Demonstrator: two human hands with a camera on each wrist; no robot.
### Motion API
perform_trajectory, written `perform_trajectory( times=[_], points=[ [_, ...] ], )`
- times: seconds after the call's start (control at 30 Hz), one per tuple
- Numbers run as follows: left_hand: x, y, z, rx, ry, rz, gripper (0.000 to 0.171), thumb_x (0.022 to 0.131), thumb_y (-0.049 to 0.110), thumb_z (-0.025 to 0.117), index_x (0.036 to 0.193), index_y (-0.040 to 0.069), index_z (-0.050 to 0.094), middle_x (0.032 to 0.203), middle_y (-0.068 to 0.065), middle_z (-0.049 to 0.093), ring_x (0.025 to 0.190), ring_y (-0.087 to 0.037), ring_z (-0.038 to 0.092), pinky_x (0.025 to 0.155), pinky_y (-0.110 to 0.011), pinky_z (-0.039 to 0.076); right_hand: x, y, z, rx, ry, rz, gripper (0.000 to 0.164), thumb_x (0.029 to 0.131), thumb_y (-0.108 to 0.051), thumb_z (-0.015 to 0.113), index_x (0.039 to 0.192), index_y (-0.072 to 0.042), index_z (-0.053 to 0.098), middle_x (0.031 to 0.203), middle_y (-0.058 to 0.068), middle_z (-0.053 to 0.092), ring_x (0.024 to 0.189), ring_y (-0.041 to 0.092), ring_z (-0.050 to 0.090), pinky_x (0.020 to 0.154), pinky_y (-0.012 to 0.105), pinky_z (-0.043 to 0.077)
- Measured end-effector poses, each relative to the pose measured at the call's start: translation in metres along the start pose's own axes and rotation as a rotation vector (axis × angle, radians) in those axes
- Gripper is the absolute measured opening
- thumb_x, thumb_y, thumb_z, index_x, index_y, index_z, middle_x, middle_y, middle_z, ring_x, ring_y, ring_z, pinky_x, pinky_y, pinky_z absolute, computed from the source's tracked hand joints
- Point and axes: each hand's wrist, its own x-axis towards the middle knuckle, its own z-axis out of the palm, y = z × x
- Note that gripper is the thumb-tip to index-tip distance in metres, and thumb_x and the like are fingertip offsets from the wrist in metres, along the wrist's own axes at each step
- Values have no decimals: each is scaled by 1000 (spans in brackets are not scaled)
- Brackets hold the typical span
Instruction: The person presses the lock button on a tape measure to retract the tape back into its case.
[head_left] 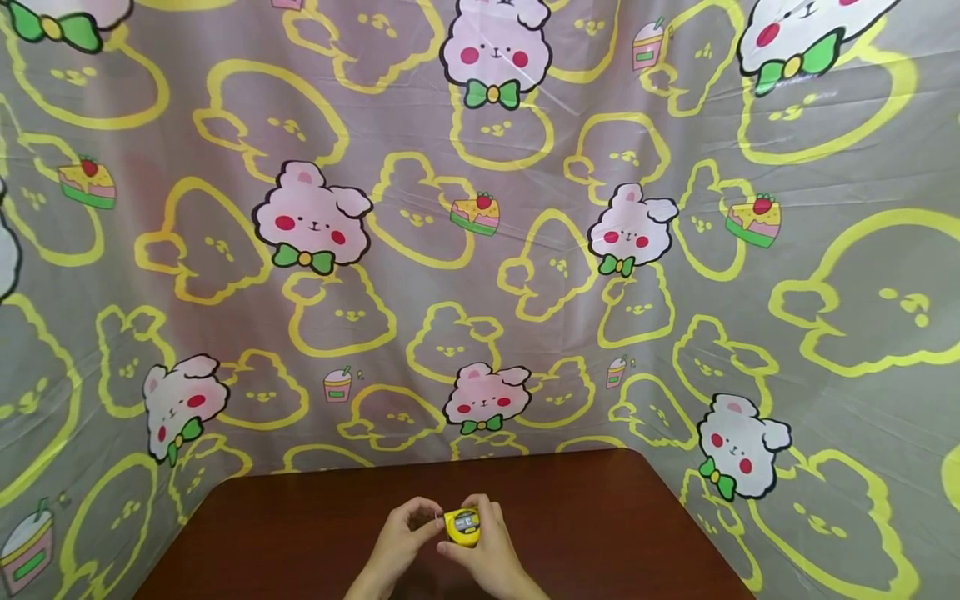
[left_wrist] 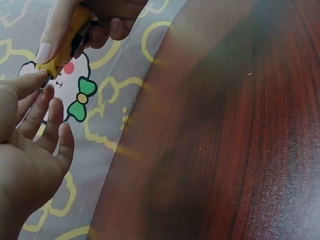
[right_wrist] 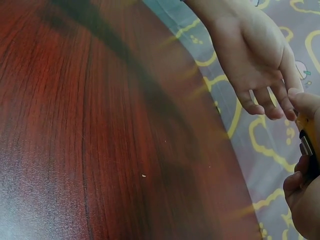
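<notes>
A yellow tape measure [head_left: 463, 528] with a dark label face is held above the table. My right hand [head_left: 495, 550] grips its case, thumb on the near side and fingers on the far side. With thumb and forefinger, my left hand [head_left: 401, 537] pinches the tape's end at the case's left corner. In the left wrist view the other fingers of the left hand [left_wrist: 35, 155] spread loosely below the tape measure [left_wrist: 62, 56]. The right wrist view cuts off most of the tape measure [right_wrist: 311, 131] at its right edge.
The dark red-brown wooden table [head_left: 600, 533] lies under both hands. A grey curtain [head_left: 420, 308] printed with rabbits, cakes and cups surrounds the table's back and sides. Small pale specks [right_wrist: 143, 175] lie on the tabletop.
</notes>
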Motion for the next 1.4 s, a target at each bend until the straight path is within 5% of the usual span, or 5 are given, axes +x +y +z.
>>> perform_trajectory(
  times=[0.6, 1.0, 1.4],
  points=[
    [0, 0, -5, -6, -92, 49, 26, 100, 13, 69, 120, -3, 67, 113, -12, 69, 103, -24, 61, 85, -35, 47, 0, -3, 0, -9, -16, -5, 59, 80, -21, 91, 121, -9, 50, 107, 9, 43, 91, 20, 51, 75, 27, 46],
    [-4, -1, -12, -32, -20, 88, 24, 97, 5, 72, 119, -3, 67, 111, -18, 68, 102, -28, 63, 84, -29, 49, -4, -1, 1, -35, -17, 16, 59, 79, -21, 92, 120, -13, 51, 107, 9, 43, 92, 20, 50, 74, 27, 46],
    [-8, -4, -18, -18, 31, 103, 22, 95, 6, 74, 115, -2, 68, 106, -9, 69, 96, -20, 66, 83, -28, 52, -12, 18, 3, -48, 11, 35, 63, 76, -21, 94, 120, -9, 51, 106, 9, 44, 89, 20, 52, 74, 26, 49]
  ],
)
